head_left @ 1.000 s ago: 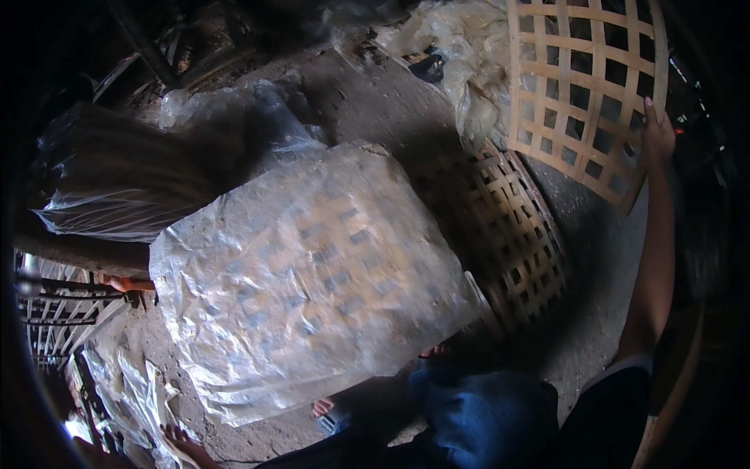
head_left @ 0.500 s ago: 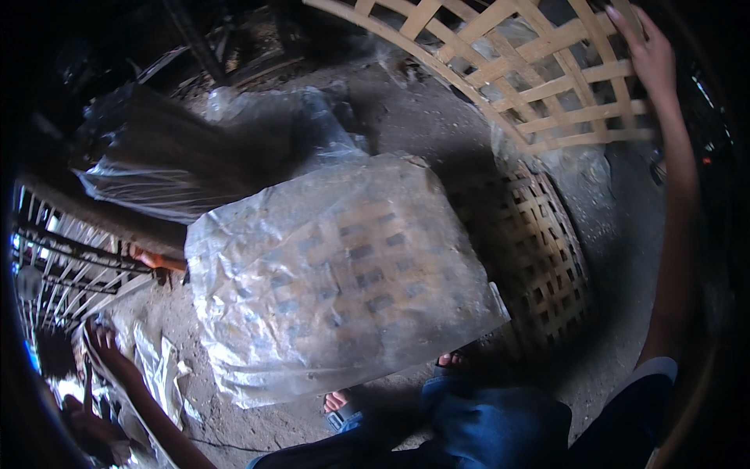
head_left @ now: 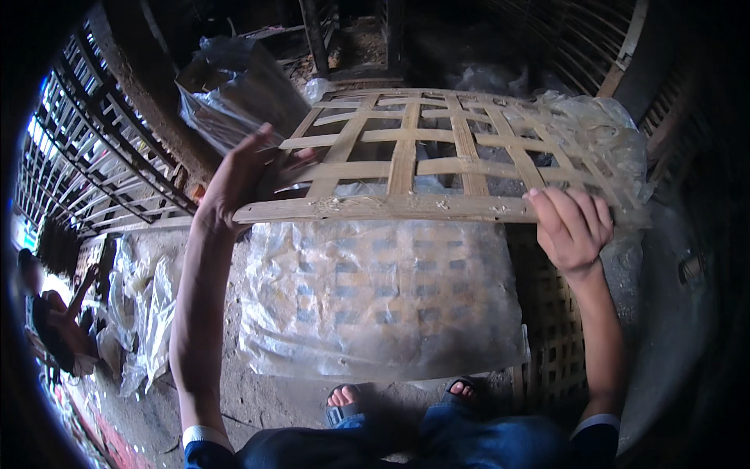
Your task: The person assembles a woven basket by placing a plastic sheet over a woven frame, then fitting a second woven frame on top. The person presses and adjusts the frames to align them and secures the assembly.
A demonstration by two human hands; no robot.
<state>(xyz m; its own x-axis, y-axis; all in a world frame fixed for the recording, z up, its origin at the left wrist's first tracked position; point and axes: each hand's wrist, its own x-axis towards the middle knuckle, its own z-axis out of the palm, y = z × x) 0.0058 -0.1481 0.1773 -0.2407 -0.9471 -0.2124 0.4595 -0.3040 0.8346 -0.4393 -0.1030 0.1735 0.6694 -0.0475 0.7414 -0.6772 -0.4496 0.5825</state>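
An openwork woven bamboo lattice (head_left: 402, 168) is held up in front of me, its thick near rail running level across the view. My right hand (head_left: 574, 227) is closed over the right part of that rail, knuckles up. At the lattice's left corner is my left hand (head_left: 238, 176), its fingers stretched and apart, slightly blurred, with the palm against the rail's end. Below the lattice lies a woven bamboo piece (head_left: 383, 305) covered by a clear, wrinkled plastic sheet. The lattice hides its far part.
Another woven bamboo piece (head_left: 555, 344) lies in shadow at the right. Plastic-wrapped bulk (head_left: 238, 90) stands behind on the left, near a slatted wall (head_left: 86, 141). Crumpled plastic sheeting (head_left: 152, 313) lies on the floor at left. Another person (head_left: 62, 320) is at the far left.
The lattice has swung from the upper right to the middle, level above the plastic-covered piece. My left hand has come up from the lower left to its corner. My right hand has come lower and nearer.
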